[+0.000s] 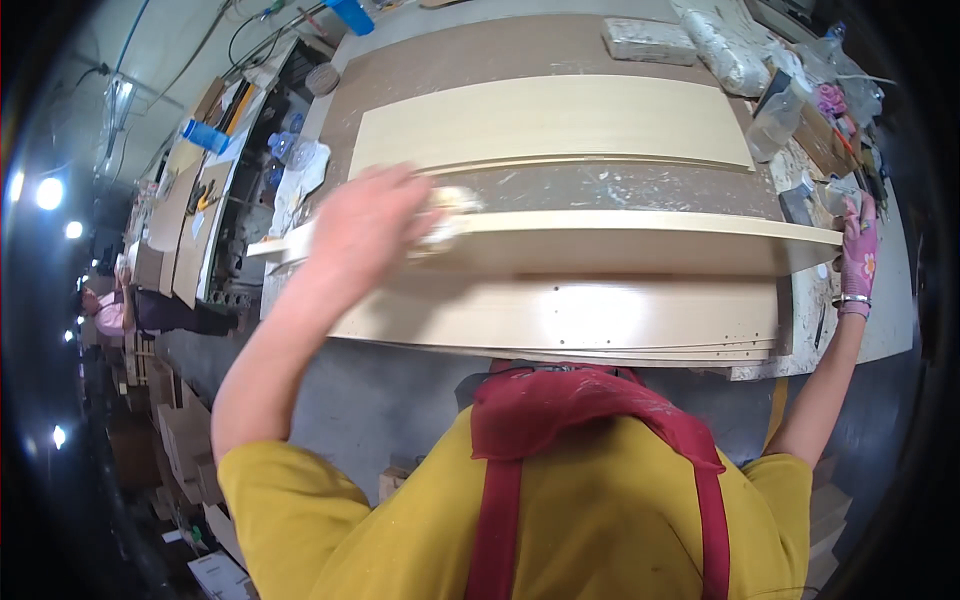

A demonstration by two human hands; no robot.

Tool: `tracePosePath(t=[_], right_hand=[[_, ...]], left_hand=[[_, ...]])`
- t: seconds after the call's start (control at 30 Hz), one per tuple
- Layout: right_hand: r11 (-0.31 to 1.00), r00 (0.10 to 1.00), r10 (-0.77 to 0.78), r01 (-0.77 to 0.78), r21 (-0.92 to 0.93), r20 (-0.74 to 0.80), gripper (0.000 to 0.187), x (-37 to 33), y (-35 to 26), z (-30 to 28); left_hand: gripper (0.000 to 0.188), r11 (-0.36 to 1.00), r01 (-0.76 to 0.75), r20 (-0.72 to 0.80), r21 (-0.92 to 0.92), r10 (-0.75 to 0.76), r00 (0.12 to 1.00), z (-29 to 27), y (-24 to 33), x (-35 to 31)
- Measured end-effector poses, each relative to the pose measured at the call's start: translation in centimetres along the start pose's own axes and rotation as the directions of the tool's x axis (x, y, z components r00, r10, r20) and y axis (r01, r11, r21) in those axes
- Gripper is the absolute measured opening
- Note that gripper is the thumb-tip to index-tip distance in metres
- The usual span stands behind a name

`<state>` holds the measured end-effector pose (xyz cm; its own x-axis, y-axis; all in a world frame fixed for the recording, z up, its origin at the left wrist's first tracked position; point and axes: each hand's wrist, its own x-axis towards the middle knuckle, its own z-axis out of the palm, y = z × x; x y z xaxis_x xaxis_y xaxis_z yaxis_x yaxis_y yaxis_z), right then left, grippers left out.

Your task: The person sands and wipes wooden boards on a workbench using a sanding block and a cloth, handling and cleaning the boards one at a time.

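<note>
Left hand [365,215] wiping board edge [640,228], right hand [858,255] steadying

Bright, even light; glare on the stacked panels [560,315]. Left hand [365,215] above them motion-blurred. Fisheye bends edges; corners black.

The left hand [365,215] is motion-blurred; the pale object [450,205] under its fingers cannot be identified. The upright panel [640,240] hides the right hand's [858,250] fingertips and grip.
</note>
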<state>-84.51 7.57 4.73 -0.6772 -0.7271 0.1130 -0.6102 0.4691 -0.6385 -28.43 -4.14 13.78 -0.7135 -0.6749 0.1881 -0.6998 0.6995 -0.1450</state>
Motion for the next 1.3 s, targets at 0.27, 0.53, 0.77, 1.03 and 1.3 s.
tracePosePath(t=[0.27, 0.53, 0.77, 1.03, 1.3], right_hand=[[0.953, 0.936, -0.297, 0.303, 0.005, -0.191, 0.048, 1.1, 5.7, -0.4], [0.957, 0.949, -0.287, 0.289, 0.001, -0.133, 0.047, 2.8, 7.1, -0.6], [0.93, 0.928, -0.345, 0.317, -0.185, -0.142, 0.045, 5.2, 10.3, -0.2], [0.902, 0.927, -0.356, 0.373, 0.218, -0.116, 0.045, 4.3, 9.4, 0.0], [0.911, 0.9, -0.389, 0.343, -0.23, -0.195, 0.05, 7.2, 11.4, 0.9]], left_hand=[[0.025, 0.986, 0.012, -0.043, -0.169, -0.02, 0.999, 0.5, 1.3, -0.6], [0.024, 0.838, 0.432, 0.411, -0.335, -0.282, 0.867, -3.7, -4.4, -3.0], [0.033, 0.853, 0.317, 0.504, -0.414, -0.076, 0.861, -2.2, -2.5, 1.7], [0.03, 0.948, 0.271, 0.632, -0.168, -0.108, 0.767, -3.8, -3.3, 1.7], [0.03, 0.959, 0.264, 0.642, -0.102, -0.139, 0.754, -4.1, -2.8, 2.4]])
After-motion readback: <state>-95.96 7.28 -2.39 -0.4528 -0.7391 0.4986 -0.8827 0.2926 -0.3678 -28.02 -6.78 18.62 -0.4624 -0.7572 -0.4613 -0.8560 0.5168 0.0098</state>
